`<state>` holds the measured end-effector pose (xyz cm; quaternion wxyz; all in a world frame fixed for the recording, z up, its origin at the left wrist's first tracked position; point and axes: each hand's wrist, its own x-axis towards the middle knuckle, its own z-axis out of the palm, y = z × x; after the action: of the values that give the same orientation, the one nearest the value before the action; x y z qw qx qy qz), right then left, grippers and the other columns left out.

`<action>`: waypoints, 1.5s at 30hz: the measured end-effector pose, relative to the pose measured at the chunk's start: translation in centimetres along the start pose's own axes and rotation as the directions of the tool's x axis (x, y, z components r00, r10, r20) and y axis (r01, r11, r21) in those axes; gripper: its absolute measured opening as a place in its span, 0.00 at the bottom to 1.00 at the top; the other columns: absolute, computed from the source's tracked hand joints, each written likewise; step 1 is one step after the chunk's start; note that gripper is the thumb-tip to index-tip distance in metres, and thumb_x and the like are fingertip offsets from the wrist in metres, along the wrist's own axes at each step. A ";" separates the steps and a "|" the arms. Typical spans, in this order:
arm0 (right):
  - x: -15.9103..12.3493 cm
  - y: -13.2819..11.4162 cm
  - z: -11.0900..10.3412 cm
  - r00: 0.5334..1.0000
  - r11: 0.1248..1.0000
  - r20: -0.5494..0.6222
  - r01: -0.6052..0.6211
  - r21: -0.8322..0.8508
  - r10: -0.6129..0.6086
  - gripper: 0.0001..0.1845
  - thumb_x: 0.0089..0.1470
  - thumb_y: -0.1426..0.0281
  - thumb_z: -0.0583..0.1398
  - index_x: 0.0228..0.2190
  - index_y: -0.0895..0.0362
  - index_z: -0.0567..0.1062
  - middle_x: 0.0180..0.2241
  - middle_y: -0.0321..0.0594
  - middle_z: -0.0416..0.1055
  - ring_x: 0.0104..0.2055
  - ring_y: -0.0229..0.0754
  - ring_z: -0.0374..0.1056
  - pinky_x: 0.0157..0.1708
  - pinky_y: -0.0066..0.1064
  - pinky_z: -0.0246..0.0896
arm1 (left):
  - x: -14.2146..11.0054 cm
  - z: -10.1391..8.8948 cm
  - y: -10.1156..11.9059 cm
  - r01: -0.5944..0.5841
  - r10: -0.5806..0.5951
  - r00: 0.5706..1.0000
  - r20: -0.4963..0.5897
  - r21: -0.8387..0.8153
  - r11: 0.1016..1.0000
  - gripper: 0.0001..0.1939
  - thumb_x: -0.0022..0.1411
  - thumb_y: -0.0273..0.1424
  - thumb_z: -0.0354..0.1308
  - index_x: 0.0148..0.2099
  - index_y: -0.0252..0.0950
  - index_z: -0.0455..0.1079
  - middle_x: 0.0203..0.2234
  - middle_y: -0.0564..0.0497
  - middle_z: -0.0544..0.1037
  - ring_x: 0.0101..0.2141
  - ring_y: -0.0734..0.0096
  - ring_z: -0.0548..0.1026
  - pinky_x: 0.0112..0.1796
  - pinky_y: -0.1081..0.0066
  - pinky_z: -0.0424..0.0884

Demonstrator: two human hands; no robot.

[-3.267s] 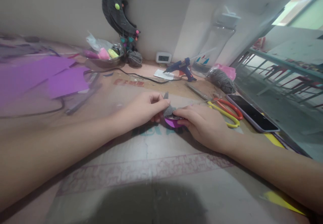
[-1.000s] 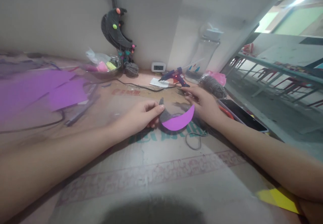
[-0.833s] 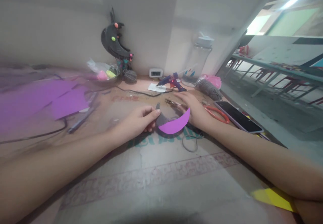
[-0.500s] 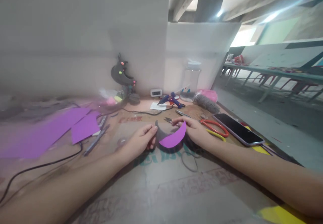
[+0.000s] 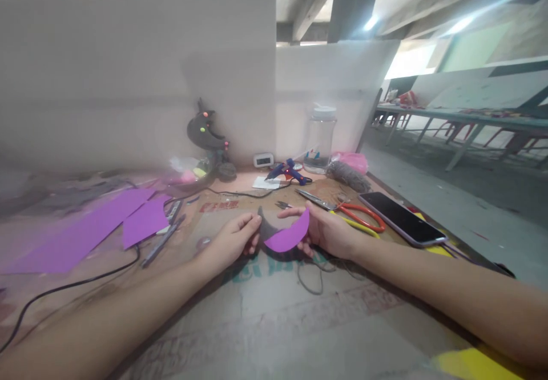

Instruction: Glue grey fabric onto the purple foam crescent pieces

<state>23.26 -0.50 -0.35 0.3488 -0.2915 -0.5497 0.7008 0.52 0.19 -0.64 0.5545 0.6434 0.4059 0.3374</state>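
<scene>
Between my hands is a dark grey crescent-shaped piece [image 5: 266,230] with a purple paper crescent [image 5: 287,236] over its lower right part. My left hand [image 5: 240,234] is closed, thumb and fingers pinching the grey piece's left tip. My right hand [image 5: 327,231] curves loosely around the right end, one digit stretched out above and fingertips showing below the purple edge. Where it touches the piece is partly hidden. Thin grey cord [image 5: 314,288] lies on the cardboard just below my right hand.
Behind are a blue glue gun [image 5: 285,170], small clock [image 5: 263,160], clear jar [image 5: 321,140] and decorated dark crescent figure [image 5: 205,129]. Orange-handled scissors [image 5: 363,214] and a phone [image 5: 402,220] lie right. Purple sheets [image 5: 89,229], a pen [image 5: 162,243] and black cable [image 5: 72,282] lie left.
My right hand has turned, showing more of its palm side, with fingertips now visible below the purple crescent. The view has shifted slightly; my left hand keeps its pinch.
</scene>
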 end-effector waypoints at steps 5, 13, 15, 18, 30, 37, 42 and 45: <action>0.2 0.1 0.1 0.977 0.963 -0.082 0.174 -0.208 -0.195 0.33 0.51 0.44 0.56 0.42 0.59 0.76 0.25 0.35 0.64 0.24 0.35 0.60 0.24 0.26 0.56 | 0.0 0.0 0.0 -0.015 0.015 1.000 0.007 -0.010 1.000 0.21 0.64 0.47 0.49 0.27 0.37 0.57 0.17 0.60 0.63 0.17 0.80 0.60 0.20 0.77 0.55; 0.0 -0.7 1.1 0.958 0.788 -0.245 -0.037 -0.615 -0.146 0.14 0.47 0.60 0.65 0.28 0.59 0.76 0.25 0.36 0.71 0.26 0.35 0.64 0.27 0.26 0.58 | 0.2 -0.1 -0.3 -0.055 0.053 0.998 0.045 0.023 0.998 0.21 0.65 0.47 0.48 0.28 0.37 0.59 0.17 0.59 0.63 0.18 0.78 0.60 0.20 0.77 0.54; -0.1 -0.8 1.3 0.952 0.794 -0.273 -0.055 -0.605 -0.142 0.13 0.47 0.61 0.64 0.28 0.59 0.75 0.24 0.34 0.70 0.24 0.34 0.62 0.25 0.25 0.57 | 0.1 0.0 -0.2 -0.077 0.074 0.996 0.046 0.061 0.995 0.20 0.65 0.48 0.47 0.30 0.36 0.62 0.18 0.58 0.66 0.19 0.77 0.61 0.21 0.76 0.55; -0.2 -0.7 1.4 0.948 0.798 -0.287 -0.064 -0.599 -0.140 0.13 0.48 0.61 0.64 0.29 0.59 0.74 0.23 0.33 0.68 0.22 0.33 0.61 0.23 0.25 0.55 | -0.1 0.0 0.1 -0.109 0.097 0.991 0.093 0.136 0.985 0.18 0.63 0.46 0.51 0.36 0.35 0.67 0.22 0.56 0.69 0.20 0.77 0.62 0.21 0.76 0.56; -0.2 -1.1 1.6 0.949 0.757 -0.244 -0.009 -0.654 -0.200 0.10 0.49 0.63 0.63 0.27 0.58 0.74 0.26 0.34 0.68 0.28 0.35 0.62 0.30 0.27 0.55 | -0.6 0.3 0.8 -0.157 0.123 0.980 0.159 0.222 0.962 0.13 0.63 0.39 0.52 0.38 0.34 0.70 0.25 0.54 0.70 0.27 0.72 0.68 0.29 0.74 0.63; 0.0 -1.0 0.5 0.985 0.745 -0.106 0.032 -0.667 -0.137 0.13 0.49 0.62 0.65 0.35 0.58 0.78 0.32 0.37 0.74 0.34 0.38 0.67 0.36 0.29 0.59 | -0.6 0.2 0.7 -0.155 0.115 0.980 0.161 0.257 0.954 0.14 0.63 0.40 0.52 0.37 0.34 0.70 0.26 0.53 0.71 0.28 0.71 0.69 0.29 0.74 0.63; 0.1 -1.1 -0.5 0.994 0.834 -0.025 0.073 -0.547 -0.104 0.17 0.53 0.60 0.62 0.38 0.59 0.79 0.36 0.40 0.75 0.38 0.39 0.68 0.39 0.30 0.60 | -0.5 0.1 0.5 -0.164 0.125 0.976 0.177 0.225 0.960 0.13 0.62 0.40 0.53 0.38 0.35 0.71 0.28 0.51 0.74 0.29 0.70 0.71 0.30 0.74 0.65; 0.1 -1.3 -0.4 0.997 0.830 0.006 0.073 -0.553 -0.083 0.17 0.56 0.60 0.60 0.39 0.59 0.79 0.36 0.40 0.75 0.39 0.39 0.68 0.41 0.31 0.59 | -0.5 0.1 0.7 -0.171 0.126 0.971 0.205 0.222 0.960 0.12 0.62 0.39 0.53 0.38 0.36 0.71 0.28 0.52 0.74 0.30 0.70 0.73 0.30 0.74 0.67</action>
<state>23.76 0.00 0.85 0.2830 -0.3633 -0.7367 0.4951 0.48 -0.32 0.04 0.4822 0.7631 0.3394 0.2646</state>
